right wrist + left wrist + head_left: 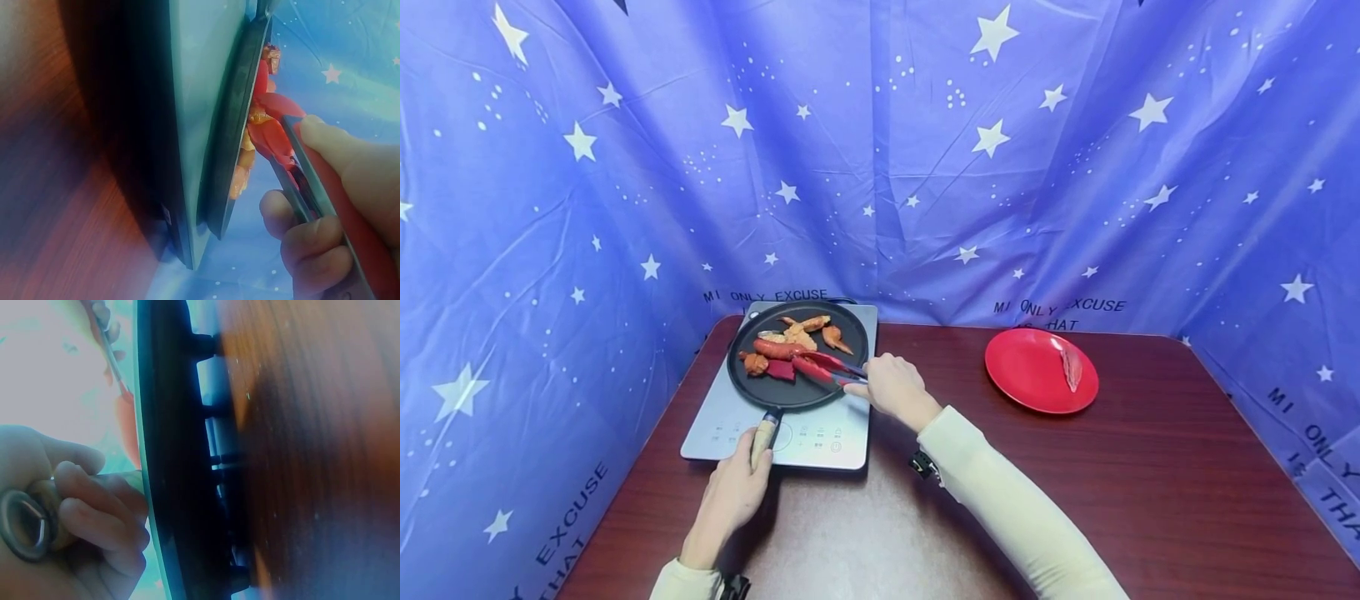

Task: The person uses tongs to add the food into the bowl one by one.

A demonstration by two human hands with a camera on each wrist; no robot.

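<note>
My left hand (736, 492) grips the handle (763, 442) of a round black frying pan (808, 397). In the left wrist view, its fingers (94, 522) curl round that handle, whose end has a metal ring (25, 526). My right hand (893, 387) holds tongs (820, 372) with red tips, reaching over the pan from the right. The tips are at the right end of a sausage (773, 348); whether they pinch it I cannot tell. Around it lie a dark red piece (781, 370), a browned chunk (753, 363), a pale golden piece (801, 335) and a wing-like piece (835, 338).
The pan sits on a silver induction cooktop (715, 417) with touch controls, at the table's left. A red plate (1022, 367) bearing one marbled meat slice (1072, 369) stands to the right on the brown table (1150, 467). A blue starry curtain (880, 167) hangs behind.
</note>
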